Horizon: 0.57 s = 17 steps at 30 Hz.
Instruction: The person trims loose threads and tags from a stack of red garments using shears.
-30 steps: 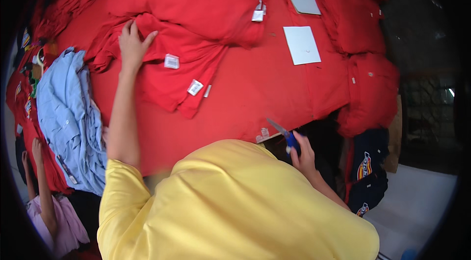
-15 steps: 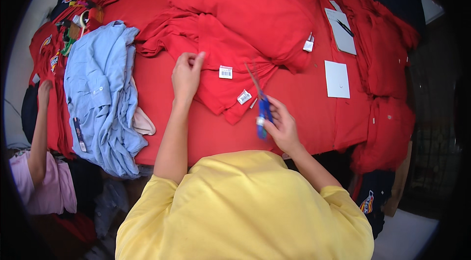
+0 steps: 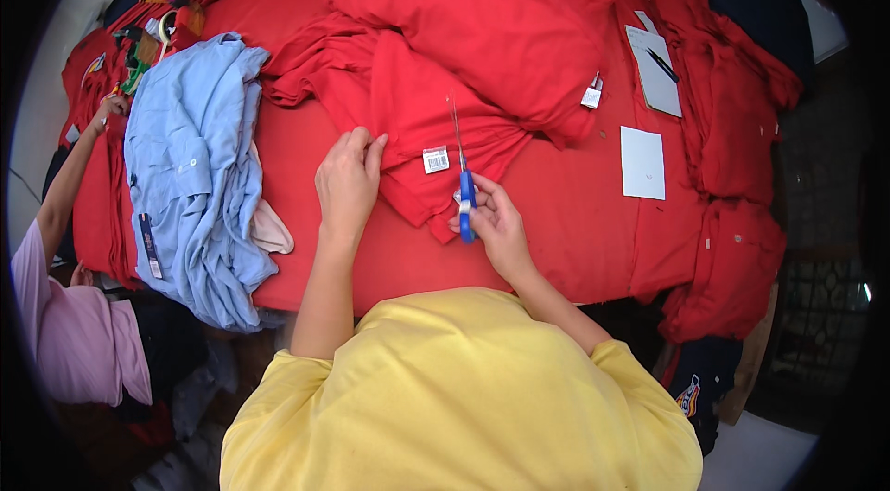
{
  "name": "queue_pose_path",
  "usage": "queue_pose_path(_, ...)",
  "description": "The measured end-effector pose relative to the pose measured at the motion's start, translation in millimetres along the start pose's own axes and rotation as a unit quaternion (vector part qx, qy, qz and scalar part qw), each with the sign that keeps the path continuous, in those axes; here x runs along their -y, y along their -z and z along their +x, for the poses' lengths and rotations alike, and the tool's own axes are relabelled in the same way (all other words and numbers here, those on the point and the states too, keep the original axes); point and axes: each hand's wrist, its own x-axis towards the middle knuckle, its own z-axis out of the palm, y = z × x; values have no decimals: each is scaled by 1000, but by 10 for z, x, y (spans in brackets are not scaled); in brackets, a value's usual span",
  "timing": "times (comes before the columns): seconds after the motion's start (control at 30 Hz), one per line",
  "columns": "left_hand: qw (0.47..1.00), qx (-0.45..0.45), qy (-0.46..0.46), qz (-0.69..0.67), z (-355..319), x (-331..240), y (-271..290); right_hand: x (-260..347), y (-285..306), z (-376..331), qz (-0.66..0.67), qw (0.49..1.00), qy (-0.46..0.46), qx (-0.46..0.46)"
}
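In my right hand I hold scissors by their blue handles, the thin blades pointing away from me. They hang over the lower corner of a red garment spread on the table. A white barcode tag lies on that garment, just left of the blades. Another white tag beside the handles is partly hidden. My left hand is at the garment's left edge, thumb and fingers drawn together. Whether they grip cloth or thread is too small to make out.
To the left lies a pile of light blue shirts. A bulky red heap rises behind the garment. White paper and a notepad with a black pen rest at right. A co-worker in a pink top reaches in at far left.
My right hand has swung the scissors left, and the blades now stand more upright. My left hand has dropped a little toward me. The co-worker's hand has moved up and rightward.
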Motion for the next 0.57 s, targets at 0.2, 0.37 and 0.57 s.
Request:
queue_pose_path(0.2,932,-134,-61,-332,1,-226,-84,191,55,-351,-186,979,78,5)
queue_pose_path(0.37,626,189,274,-705,-248,-342,-278,343,142,-570,-210,974,79,-11)
queue_pose_path(0.57,561,240,273,-744,-354,-532,-151,411,319,-822,-352,930,101,-19)
